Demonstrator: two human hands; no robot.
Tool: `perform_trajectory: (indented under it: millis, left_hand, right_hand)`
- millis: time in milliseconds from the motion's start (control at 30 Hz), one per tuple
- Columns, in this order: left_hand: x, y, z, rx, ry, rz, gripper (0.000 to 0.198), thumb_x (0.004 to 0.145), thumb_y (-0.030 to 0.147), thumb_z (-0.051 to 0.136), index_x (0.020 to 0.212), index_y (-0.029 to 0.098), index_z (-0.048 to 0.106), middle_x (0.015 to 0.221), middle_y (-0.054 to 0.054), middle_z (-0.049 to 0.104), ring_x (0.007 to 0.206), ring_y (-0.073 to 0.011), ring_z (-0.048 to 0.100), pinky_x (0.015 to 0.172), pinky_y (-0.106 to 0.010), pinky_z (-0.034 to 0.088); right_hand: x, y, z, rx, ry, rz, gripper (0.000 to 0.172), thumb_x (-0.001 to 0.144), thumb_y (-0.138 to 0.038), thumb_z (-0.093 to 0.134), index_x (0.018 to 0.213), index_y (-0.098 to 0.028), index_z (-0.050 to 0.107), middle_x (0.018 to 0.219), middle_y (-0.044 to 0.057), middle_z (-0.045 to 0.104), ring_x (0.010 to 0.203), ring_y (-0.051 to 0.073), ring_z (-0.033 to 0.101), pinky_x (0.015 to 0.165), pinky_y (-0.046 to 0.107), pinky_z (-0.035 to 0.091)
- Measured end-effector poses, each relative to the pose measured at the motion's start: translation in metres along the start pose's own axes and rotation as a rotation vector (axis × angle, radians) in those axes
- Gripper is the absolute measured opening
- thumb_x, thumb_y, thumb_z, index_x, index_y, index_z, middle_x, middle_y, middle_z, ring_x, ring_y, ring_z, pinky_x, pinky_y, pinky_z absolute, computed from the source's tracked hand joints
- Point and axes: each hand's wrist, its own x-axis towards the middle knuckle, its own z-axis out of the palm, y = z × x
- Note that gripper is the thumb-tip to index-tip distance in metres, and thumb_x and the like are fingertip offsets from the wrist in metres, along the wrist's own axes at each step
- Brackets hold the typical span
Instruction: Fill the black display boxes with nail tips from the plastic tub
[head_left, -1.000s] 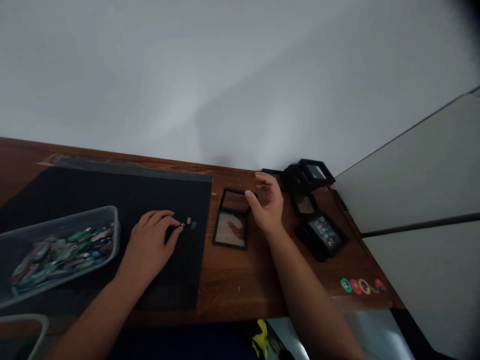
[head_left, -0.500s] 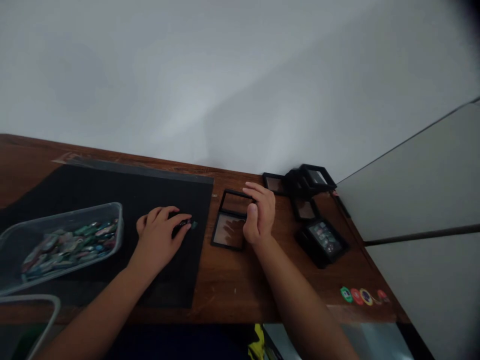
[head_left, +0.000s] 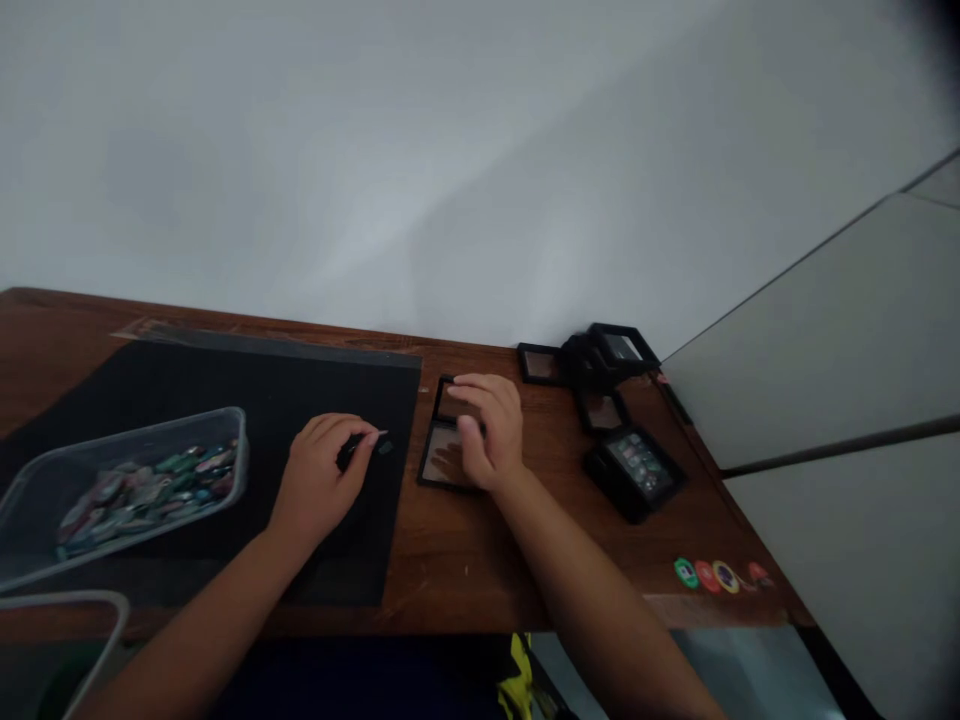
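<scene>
My left hand point(head_left: 326, 470) rests on the black mat point(head_left: 225, 400), fingers curled in a pinch over small stones; a pale one shows at my fingertips and a green stone point(head_left: 385, 449) lies just beside them. My right hand point(head_left: 489, 430) lies palm down over an opened black display frame point(head_left: 444, 462) on the wooden table, fingers bent and spread across its hinge. The frame's lower clear pane shows left of my palm.
A clear plastic tub point(head_left: 120, 490) of several coloured stones stands on the mat at left. More black display frames point(head_left: 611, 355) are stacked by the wall, and one filled with stones point(head_left: 637, 465) lies right of my hand. Coloured stickers point(head_left: 712, 575) mark the table's front right edge.
My right hand has moved left and down from above the frame's far edge onto the open frame. My left hand's fingers have closed over the small stones on the mat.
</scene>
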Motion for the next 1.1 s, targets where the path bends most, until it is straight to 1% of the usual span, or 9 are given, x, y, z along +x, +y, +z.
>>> perform_trajectory:
  millis: [67, 133, 233, 333, 467, 567, 833, 1000, 1100]
  left_hand:
    - [-0.001, 0.008, 0.001, -0.066, 0.026, -0.026, 0.02, 0.101, 0.036, 0.055, 0.098, 0.021, 0.069, 0.099, -0.006, 0.073, 0.099, -0.023, 0.066, 0.094, -0.039, 0.051]
    - [-0.002, 0.018, 0.002, -0.141, 0.037, -0.055, 0.02, 0.102, 0.037, 0.055, 0.099, 0.021, 0.068, 0.099, -0.005, 0.072, 0.095, -0.0204, 0.067, 0.088, -0.035, 0.053]
    - [-0.003, 0.035, 0.005, -0.302, 0.028, -0.074, 0.016, 0.1, 0.036, 0.058, 0.097, 0.023, 0.067, 0.103, -0.004, 0.07, 0.098, -0.0195, 0.067, 0.092, -0.034, 0.051]
    - [-0.004, 0.045, 0.011, -0.403, 0.039, -0.088, 0.012, 0.101, 0.032, 0.058, 0.1, 0.024, 0.067, 0.103, -0.002, 0.069, 0.098, -0.0183, 0.065, 0.093, -0.033, 0.049]
    - [-0.004, 0.042, 0.023, -0.438, 0.091, -0.124, 0.01, 0.102, 0.029, 0.057, 0.103, 0.024, 0.066, 0.101, -0.002, 0.069, 0.092, -0.0163, 0.064, 0.084, -0.03, 0.049]
    - [-0.004, 0.036, 0.029, -0.45, 0.11, -0.11, 0.01, 0.102, 0.027, 0.056, 0.104, 0.023, 0.065, 0.105, -0.003, 0.068, 0.097, -0.0173, 0.063, 0.086, -0.031, 0.049]
    - [-0.005, 0.032, 0.032, -0.539, 0.088, -0.102, 0.01, 0.1, 0.028, 0.059, 0.1, 0.022, 0.066, 0.102, -0.004, 0.07, 0.097, -0.0169, 0.066, 0.089, -0.031, 0.053]
    - [-0.003, 0.034, 0.032, -0.585, 0.089, -0.169, 0.009, 0.097, 0.028, 0.062, 0.097, 0.021, 0.069, 0.094, -0.002, 0.072, 0.087, -0.0149, 0.069, 0.082, -0.027, 0.057]
    - [0.0, 0.036, 0.03, -0.623, 0.053, -0.206, 0.01, 0.095, 0.03, 0.065, 0.092, 0.021, 0.07, 0.086, -0.001, 0.072, 0.079, -0.0139, 0.069, 0.073, -0.025, 0.057]
  right_hand:
    - [0.003, -0.005, 0.002, -0.04, -0.041, -0.068, 0.019, 0.095, -0.034, 0.063, 0.11, -0.024, 0.07, 0.112, 0.006, 0.076, 0.105, 0.024, 0.069, 0.097, 0.043, 0.05]
    - [0.004, -0.008, 0.004, -0.053, -0.078, -0.144, 0.02, 0.09, -0.037, 0.074, 0.106, -0.024, 0.072, 0.11, 0.005, 0.078, 0.105, 0.023, 0.069, 0.097, 0.04, 0.05]
    - [0.004, -0.01, 0.005, -0.047, -0.174, -0.195, 0.026, 0.09, -0.042, 0.075, 0.111, -0.025, 0.074, 0.111, 0.003, 0.079, 0.108, 0.022, 0.067, 0.097, 0.038, 0.049]
    - [0.004, -0.008, 0.004, -0.051, -0.271, -0.177, 0.027, 0.095, -0.04, 0.071, 0.118, -0.026, 0.074, 0.106, 0.002, 0.08, 0.107, 0.021, 0.067, 0.096, 0.038, 0.048]
    - [0.002, -0.006, 0.006, -0.046, -0.28, -0.187, 0.016, 0.098, -0.03, 0.068, 0.111, -0.028, 0.077, 0.096, -0.001, 0.081, 0.101, 0.019, 0.065, 0.092, 0.036, 0.047]
    - [0.0, -0.007, 0.01, -0.059, -0.24, -0.175, 0.015, 0.099, -0.024, 0.066, 0.107, -0.025, 0.078, 0.094, -0.001, 0.081, 0.091, 0.018, 0.063, 0.085, 0.034, 0.047]
    - [-0.002, -0.009, 0.012, -0.099, -0.291, -0.135, 0.015, 0.101, -0.03, 0.064, 0.103, -0.024, 0.079, 0.093, -0.001, 0.082, 0.089, 0.017, 0.063, 0.083, 0.035, 0.044]
    - [-0.002, -0.009, 0.012, -0.066, -0.262, -0.155, 0.01, 0.097, -0.032, 0.071, 0.098, -0.023, 0.076, 0.089, -0.001, 0.081, 0.086, 0.016, 0.064, 0.081, 0.034, 0.044]
    - [-0.001, -0.009, 0.012, -0.068, -0.301, -0.123, 0.015, 0.095, -0.034, 0.073, 0.105, -0.023, 0.075, 0.094, 0.0, 0.081, 0.091, 0.017, 0.066, 0.084, 0.034, 0.044]
